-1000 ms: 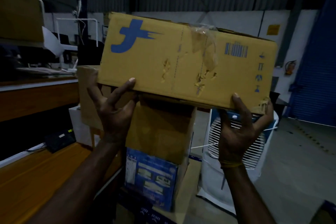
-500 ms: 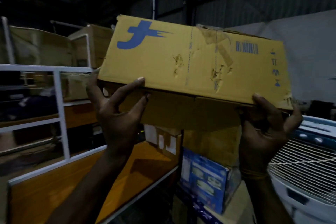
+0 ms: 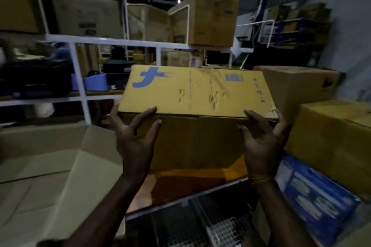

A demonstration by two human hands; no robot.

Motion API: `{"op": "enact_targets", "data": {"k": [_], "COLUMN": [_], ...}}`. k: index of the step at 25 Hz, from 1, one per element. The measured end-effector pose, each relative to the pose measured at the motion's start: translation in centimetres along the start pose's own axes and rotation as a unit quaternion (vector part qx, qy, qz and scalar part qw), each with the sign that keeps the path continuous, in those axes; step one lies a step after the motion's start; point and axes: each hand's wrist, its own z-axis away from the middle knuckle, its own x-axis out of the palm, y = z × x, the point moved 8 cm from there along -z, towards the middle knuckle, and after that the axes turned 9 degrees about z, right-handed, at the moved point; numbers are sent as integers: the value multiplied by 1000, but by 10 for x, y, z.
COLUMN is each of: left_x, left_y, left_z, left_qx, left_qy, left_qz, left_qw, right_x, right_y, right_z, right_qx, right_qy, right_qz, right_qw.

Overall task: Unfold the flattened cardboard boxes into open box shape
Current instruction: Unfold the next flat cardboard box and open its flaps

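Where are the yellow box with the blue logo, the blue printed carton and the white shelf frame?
yellow box [image 3: 200, 90]: head view, top panel.
blue printed carton [image 3: 313, 194]: head view, printed side.
white shelf frame [image 3: 79, 78]: head view, upright post.

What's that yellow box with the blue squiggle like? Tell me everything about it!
The yellow box looks like cardboard, already opened into a box shape. Its top face carries a blue logo, a blue barcode, small blue symbols, scuffs and torn tape. The front side is plain brown. It is held up, tilted slightly, in front of a white rack. The left hand grips its near left corner and the right hand grips the near right corner, which is frayed.
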Motion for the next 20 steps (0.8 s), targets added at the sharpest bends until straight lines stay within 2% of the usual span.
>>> {"op": "enact_targets", "data": {"k": [4,9,15,18,20], "left_x": [-10,12,31,38,42], "left_y": [-62,-96,-137,-159,-177], "left_z": [14,-5,-26,-42,-45], "left_qx": [-59,-83,-81,-35,-17], "left_qy": [0,-11,-43,-43,-48], "left_qz": [-73,-144,-262,-249,-193], "left_qw": [996,986,961,967,980], "right_x": [65,110,142,156,167], "right_y": [33,67,84,88,95], "right_z": [15,-3,-15,-21,-21], "right_qx": [24,17,7,11,21], "right_qy": [-74,-96,-59,-40,-49], "right_qz": [10,12,36,23,36], "right_qw": [997,995,998,999,998]}}
